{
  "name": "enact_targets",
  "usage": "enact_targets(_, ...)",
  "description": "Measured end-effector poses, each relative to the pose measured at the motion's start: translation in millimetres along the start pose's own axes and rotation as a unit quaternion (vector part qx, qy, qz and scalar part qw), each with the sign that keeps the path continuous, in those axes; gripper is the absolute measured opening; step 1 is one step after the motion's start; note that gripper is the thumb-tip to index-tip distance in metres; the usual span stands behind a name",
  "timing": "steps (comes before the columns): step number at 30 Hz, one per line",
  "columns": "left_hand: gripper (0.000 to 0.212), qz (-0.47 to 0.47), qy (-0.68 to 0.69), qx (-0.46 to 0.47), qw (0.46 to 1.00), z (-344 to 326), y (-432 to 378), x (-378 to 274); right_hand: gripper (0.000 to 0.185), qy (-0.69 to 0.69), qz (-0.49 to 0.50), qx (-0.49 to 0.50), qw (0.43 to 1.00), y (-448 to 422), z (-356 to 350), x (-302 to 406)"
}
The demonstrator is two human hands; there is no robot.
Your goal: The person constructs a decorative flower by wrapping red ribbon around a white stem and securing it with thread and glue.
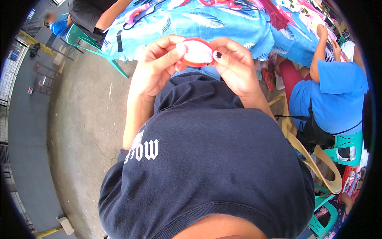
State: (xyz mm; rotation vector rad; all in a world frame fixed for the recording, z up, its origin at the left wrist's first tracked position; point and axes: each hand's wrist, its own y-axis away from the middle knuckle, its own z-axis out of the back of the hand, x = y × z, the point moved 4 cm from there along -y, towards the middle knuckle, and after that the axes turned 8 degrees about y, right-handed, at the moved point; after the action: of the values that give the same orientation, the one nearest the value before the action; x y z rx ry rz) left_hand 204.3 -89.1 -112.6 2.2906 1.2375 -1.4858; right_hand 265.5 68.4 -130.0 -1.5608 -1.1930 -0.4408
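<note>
Between my two hands is a small oval piece [197, 53], pale pink on its face with a red rim; I cannot tell its material. My left hand [162, 61] pinches its left end, the thumb pressed on the pink face. At the right end, my right hand [234, 64] grips the red edge between thumb and fingers. A dark patch shows on the right thumbnail. The piece is held up above my lap, just short of the near edge of a table covered with a blue leaf-patterned cloth [191, 22].
On the tablecloth lie a pink glue gun [137, 13] with a black cord and a bundle of dark red strands [276, 16]. A person in a blue shirt [325, 95] sits at right; another in dark clothes sits at upper left on a green plastic chair [77, 35].
</note>
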Motion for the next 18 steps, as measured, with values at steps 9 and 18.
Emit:
enact_targets(9, 0.018, -0.014, 0.044, 0.034, 0.998, -6, -1, -8, 0.011, 0.174, -0.028, 0.001, 0.984, 0, -2, 1)
enact_targets(18, 0.016, -0.02, -0.096, 0.047, 0.994, -1, -3, -15, 0.013, 0.221, -0.058, 0.062, 0.972, 1, -7, 2)
